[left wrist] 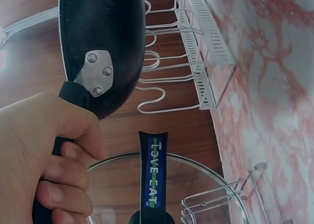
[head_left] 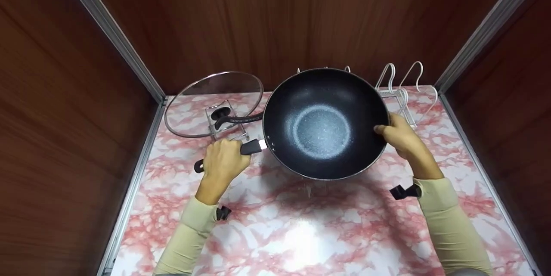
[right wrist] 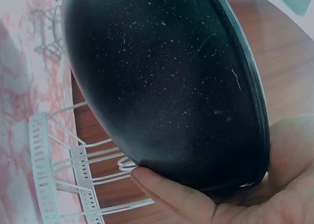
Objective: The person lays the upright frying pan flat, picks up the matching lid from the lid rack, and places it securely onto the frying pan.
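A black wok point(head_left: 323, 125) with a pale speckled centre is held up off the table, its inside facing the head camera. My left hand point(head_left: 224, 158) grips its black handle point(head_left: 252, 147); in the left wrist view the fingers curl round that handle below a riveted metal bracket point(left wrist: 96, 73). At the opposite rim my right hand point(head_left: 400, 136) pinches the edge, thumb inside and fingers against the outside. The right wrist view has the wok's dark, speckled underside point(right wrist: 162, 87). Behind the wok, a white wire rack point(head_left: 409, 91) is partly hidden.
A glass lid point(head_left: 189, 112) with a black knob and handle point(head_left: 241, 119) leans on a small wire stand point(head_left: 211, 116) at the back left. Wood-grain panels point(head_left: 267, 17) with metal edge strips enclose the red-and-white marbled table point(head_left: 258, 241) at the back and sides.
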Demonstrator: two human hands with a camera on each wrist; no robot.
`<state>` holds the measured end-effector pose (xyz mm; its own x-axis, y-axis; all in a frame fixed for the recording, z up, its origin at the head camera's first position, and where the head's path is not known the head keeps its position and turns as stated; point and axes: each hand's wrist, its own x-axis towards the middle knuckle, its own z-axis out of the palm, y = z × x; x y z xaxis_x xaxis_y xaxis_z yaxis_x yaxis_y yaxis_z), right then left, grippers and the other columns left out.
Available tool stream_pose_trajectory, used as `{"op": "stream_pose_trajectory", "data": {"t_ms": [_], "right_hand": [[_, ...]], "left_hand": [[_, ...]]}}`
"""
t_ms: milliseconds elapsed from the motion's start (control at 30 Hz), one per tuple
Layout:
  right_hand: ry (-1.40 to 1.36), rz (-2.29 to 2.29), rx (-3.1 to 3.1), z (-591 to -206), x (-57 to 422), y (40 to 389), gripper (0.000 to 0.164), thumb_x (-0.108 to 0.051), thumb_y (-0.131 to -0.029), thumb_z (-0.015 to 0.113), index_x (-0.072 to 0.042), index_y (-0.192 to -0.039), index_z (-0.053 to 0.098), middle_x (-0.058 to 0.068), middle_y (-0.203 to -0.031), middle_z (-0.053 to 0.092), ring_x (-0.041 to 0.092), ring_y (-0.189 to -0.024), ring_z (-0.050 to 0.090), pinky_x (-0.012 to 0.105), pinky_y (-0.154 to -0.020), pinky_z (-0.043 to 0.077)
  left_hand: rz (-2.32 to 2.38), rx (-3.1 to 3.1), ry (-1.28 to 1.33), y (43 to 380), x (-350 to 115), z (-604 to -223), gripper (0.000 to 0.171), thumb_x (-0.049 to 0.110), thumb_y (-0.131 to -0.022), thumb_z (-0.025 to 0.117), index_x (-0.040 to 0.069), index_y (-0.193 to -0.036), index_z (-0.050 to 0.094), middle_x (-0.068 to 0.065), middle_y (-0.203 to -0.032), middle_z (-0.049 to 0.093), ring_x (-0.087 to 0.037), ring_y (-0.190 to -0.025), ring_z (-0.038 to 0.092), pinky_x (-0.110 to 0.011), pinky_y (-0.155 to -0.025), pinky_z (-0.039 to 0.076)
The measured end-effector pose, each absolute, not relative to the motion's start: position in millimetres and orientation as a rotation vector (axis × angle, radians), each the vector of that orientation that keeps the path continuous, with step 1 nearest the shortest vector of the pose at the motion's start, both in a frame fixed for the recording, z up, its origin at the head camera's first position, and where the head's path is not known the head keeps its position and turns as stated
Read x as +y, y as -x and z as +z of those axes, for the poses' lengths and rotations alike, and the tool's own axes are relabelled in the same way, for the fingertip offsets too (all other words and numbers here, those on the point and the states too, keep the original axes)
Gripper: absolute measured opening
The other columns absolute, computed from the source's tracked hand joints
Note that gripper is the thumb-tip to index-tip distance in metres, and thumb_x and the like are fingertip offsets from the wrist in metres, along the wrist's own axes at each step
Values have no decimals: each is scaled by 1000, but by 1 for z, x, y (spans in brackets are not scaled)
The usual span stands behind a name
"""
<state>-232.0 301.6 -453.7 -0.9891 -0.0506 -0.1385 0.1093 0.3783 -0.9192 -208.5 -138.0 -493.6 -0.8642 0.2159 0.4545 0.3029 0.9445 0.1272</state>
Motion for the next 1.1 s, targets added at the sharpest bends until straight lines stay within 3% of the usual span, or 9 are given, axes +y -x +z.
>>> {"op": "stream_pose_trajectory", "data": {"t_ms": [267, 467, 1100], "right_hand": [[-72, -1700, 2471, -461, 302, 225, 48, 7, -98, 48, 24, -142, 41, 31, -128, 62, 2, -90, 66, 17, -82, 57], [-81, -1726, 2450, -466, 301, 218, 46, 7, -98, 49, 24, -141, 43, 18, -116, 67, 2, -89, 67, 18, -81, 57], [-60, -1770, 2435, -476, 301, 203, 42, 7, -98, 51, 24, -136, 46, 10, -108, 73, 1, -88, 69, 19, -80, 58]], "left_hand": [[-271, -2642, 389, 206, -141, -499, 22, 17, -75, 70, 12, -57, 60, -13, -55, 64, -41, -48, 61, -54, -46, 47], [-277, -2615, 409, 205, -142, -502, 23, 17, -75, 70, 14, -56, 57, -12, -54, 64, -42, -48, 60, -54, -45, 47], [-251, -2612, 427, 199, -147, -511, 17, 17, -74, 71, 10, -61, 63, -14, -58, 67, -43, -51, 65, -54, -46, 48]]}}
